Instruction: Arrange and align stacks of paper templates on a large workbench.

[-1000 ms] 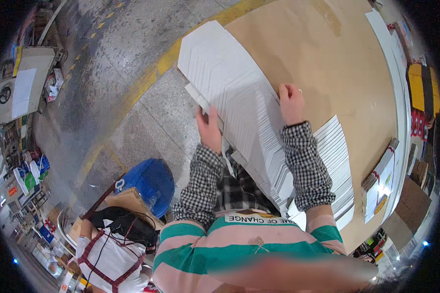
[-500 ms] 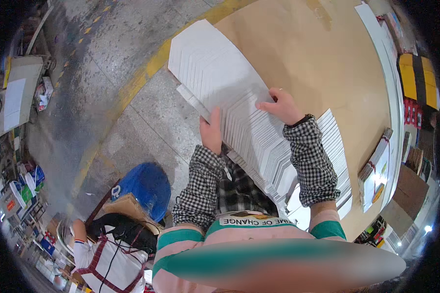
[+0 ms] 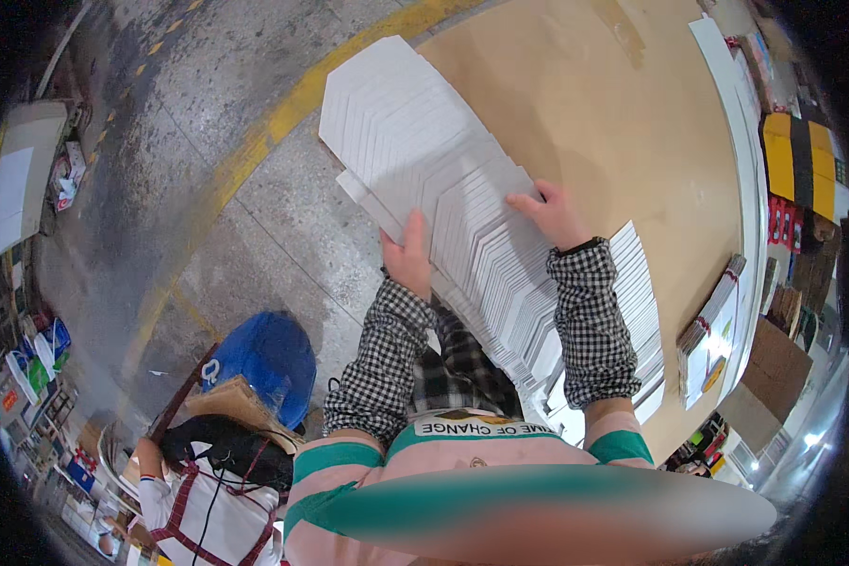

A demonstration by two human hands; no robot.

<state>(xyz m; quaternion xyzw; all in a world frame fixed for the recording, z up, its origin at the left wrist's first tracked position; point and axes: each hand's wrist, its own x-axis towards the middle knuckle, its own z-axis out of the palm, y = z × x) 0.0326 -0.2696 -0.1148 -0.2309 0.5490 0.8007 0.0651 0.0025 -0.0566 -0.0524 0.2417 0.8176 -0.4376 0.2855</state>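
A long fanned row of white cardboard sheets (image 3: 462, 189) lies overlapped along the table's left edge, slanting from the far left toward my body. My left hand (image 3: 407, 257) grips the row's left edge, with the thumb on top and the other fingers mostly hidden below. Across from it, my right hand (image 3: 549, 213) pinches the right edge, its thumb lying on the upper faces. Between the two hands the sheets show a stepped, bent pattern. A second fanned row of white sheets (image 3: 640, 292) lies right of my right forearm.
The tan tabletop (image 3: 585, 123) stretches to the right, with a bundle of flat printed cartons (image 3: 712, 330) near its right edge. A blue barrel (image 3: 278, 368) stands on the floor at lower left, near a person in a white shirt (image 3: 208, 505).
My right hand has moved slightly right and nearer, and the sheets between my hands now stick out as a step at the row's right edge. My left hand keeps its hold.
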